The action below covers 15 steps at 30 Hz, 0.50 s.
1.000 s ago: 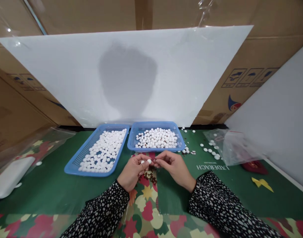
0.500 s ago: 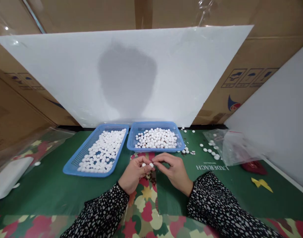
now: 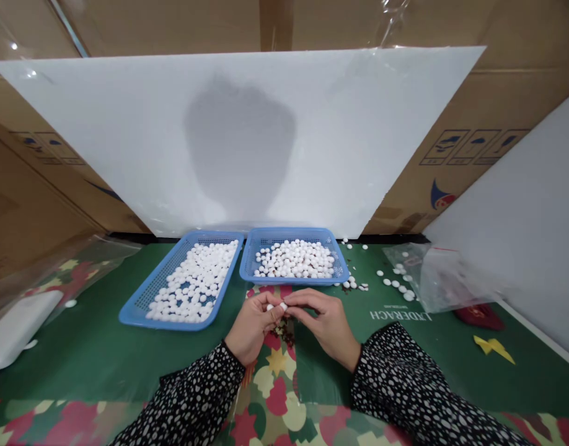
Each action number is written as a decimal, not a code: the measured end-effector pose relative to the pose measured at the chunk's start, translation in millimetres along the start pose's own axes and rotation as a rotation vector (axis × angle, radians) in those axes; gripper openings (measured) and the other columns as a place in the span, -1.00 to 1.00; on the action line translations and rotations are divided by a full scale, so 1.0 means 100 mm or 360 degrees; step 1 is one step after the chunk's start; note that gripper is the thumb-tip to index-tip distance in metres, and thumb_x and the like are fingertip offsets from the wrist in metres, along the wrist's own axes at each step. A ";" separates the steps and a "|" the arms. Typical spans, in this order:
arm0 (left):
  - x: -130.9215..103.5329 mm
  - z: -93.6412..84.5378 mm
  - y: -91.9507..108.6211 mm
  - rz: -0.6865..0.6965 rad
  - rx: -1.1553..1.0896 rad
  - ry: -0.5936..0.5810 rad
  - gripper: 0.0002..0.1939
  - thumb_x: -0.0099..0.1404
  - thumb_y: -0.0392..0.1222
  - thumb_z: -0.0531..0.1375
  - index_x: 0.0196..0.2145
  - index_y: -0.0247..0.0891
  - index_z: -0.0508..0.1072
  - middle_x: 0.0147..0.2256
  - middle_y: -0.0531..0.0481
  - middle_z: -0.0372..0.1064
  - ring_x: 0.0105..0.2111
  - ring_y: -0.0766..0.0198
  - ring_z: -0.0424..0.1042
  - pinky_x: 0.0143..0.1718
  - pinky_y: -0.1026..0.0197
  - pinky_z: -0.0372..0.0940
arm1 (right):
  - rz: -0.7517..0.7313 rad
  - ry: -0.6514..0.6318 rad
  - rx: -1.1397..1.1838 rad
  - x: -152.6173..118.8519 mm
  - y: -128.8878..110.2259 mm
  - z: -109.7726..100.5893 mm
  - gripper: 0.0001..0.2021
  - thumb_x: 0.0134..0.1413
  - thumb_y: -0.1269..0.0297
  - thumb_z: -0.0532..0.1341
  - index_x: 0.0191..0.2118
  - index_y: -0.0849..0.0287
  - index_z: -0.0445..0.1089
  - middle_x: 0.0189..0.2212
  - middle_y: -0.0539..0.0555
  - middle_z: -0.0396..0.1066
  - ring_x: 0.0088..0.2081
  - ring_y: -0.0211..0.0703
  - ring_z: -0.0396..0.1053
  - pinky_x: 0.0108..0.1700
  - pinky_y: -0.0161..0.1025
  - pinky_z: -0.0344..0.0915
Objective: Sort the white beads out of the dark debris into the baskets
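Small white round pieces [image 3: 283, 306] are pinched between the fingertips of both hands, just in front of the right basket. My left hand [image 3: 251, 323] is closed on them, its thumb on top. From the other side, my right hand [image 3: 324, 319] touches a piece with thumb and index finger pressed together. Many white pieces lie in the left blue basket [image 3: 142, 303] and in the right blue basket [image 3: 294, 230]. Small brown bits [image 3: 284, 335] lie on the patterned sheet below the hands.
Loose white pieces [image 3: 395, 284] and a clear plastic bag [image 3: 440, 279] lie at the right, near a dark red item [image 3: 480, 316] and yellow scraps [image 3: 493, 348]. At the left is a white object [image 3: 22, 325]. A white board [image 3: 331, 142] stands behind the baskets.
The fingertips of my right hand have moved slightly left, closer against the white pieces and my left fingertips. The view has shifted a little.
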<state>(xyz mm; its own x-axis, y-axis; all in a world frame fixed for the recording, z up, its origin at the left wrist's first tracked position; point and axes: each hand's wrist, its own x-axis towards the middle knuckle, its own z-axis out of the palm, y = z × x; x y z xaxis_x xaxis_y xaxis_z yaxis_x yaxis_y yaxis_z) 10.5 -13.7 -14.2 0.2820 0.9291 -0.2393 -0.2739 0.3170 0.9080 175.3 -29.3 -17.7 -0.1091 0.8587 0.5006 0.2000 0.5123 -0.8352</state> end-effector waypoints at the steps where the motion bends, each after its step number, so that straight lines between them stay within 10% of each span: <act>1: 0.01 0.00 -0.01 0.0009 -0.0005 0.0010 -0.62 -0.07 -0.05 0.45 -0.49 -0.33 0.38 -0.65 0.16 0.25 -0.64 0.51 0.12 -0.62 0.41 -0.07 | 0.0007 0.0001 0.0014 0.00 0.00 0.01 -0.90 0.12 0.39 0.28 -0.26 0.09 0.55 -0.31 0.06 0.55 -0.24 -0.12 0.48 -0.17 -0.18 0.42; 15: 0.07 -0.05 0.08 0.0130 0.0159 -0.0097 -0.68 0.14 -0.04 0.33 -0.40 -0.26 0.27 -0.63 0.18 0.24 -0.67 0.51 0.01 -0.65 0.39 -0.18 | -0.0002 -0.0032 0.0056 0.15 -0.02 0.09 -0.95 0.11 0.36 0.29 -0.28 0.12 0.47 -0.28 0.05 0.53 -0.21 -0.12 0.47 -0.11 -0.16 0.39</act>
<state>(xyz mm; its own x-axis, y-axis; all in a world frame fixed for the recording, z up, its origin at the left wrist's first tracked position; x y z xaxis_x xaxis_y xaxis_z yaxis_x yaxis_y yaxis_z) 5.8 -3.4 -10.6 0.3185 0.9368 -0.1445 -0.2063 0.2172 0.9541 164.8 -17.6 -10.6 -0.1289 0.8581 0.4971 0.1656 0.5129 -0.8423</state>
